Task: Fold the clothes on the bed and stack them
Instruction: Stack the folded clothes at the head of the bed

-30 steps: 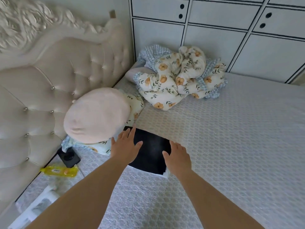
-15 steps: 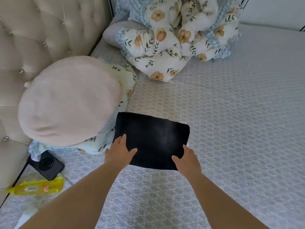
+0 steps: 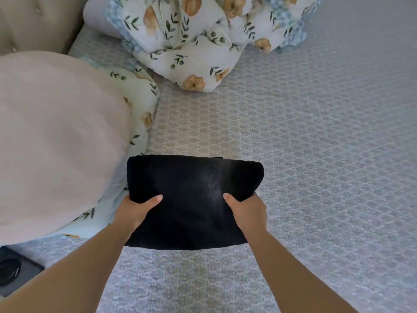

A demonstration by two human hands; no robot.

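A folded black garment (image 3: 191, 190) lies in the middle of the bed (image 3: 316, 177), a dark rectangle with a faint pale smear on top. My left hand (image 3: 137, 208) grips its left side, thumb on top and fingers hidden underneath. My right hand (image 3: 247, 208) grips its right side the same way, thumb on the cloth. The garment's near edge hangs slightly over my wrists.
A big pale pink cushion (image 3: 56, 143) sits on a floral pillow (image 3: 140, 105) right beside the garment's left edge. A bundled floral quilt (image 3: 198, 41) lies at the back. A dark square object (image 3: 15, 272) rests at the lower left. Patterned mattress stretches right.
Both hands went from lying flat on the black garment to gripping its sides with thumbs on top. The camera has moved closer and lower over the bed.
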